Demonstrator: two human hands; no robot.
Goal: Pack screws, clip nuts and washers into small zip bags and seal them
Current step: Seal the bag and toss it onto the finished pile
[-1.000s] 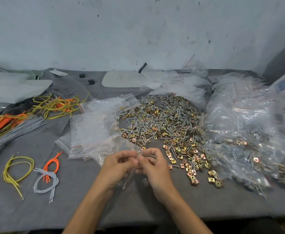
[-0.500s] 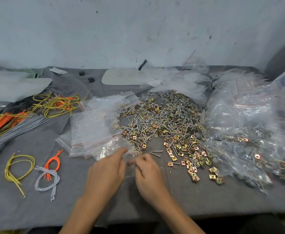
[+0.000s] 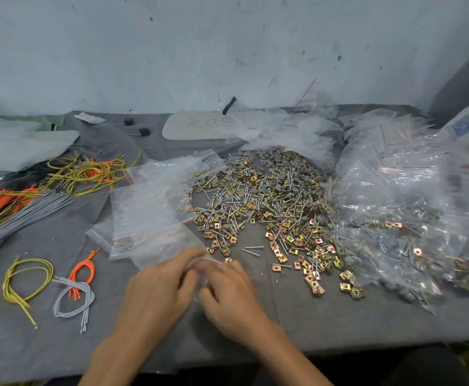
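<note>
Two hands meet low in the view, at about six o'clock, over the gray cloth-covered table. The left hand and the right hand have their fingers curled inward toward each other, and between the fingertips they pinch a small zip bag, clear with a red line at its mouth. Motion blur hides exactly where each finger sits and what the bag contains.

At twelve to one o'clock from the hands spreads the loose pile of screws, clip nuts and washers, silver shafts mixed with brass-coloured squares and gray round pieces. Two stray screws lie just off its near edge. At eleven o'clock from the hands, touching the pile's left edge, lies a stack of empty zip bags. At three o'clock of the pile rises a heap of filled bags.

At nine o'clock from the hands lie a yellow cord loop, an orange cord loop and a gray cord loop. Farther off, at ten o'clock, sit tangled yellow and orange cords and a bundle of gray cords. At twelve o'clock, by the wall, lies a white card.
</note>
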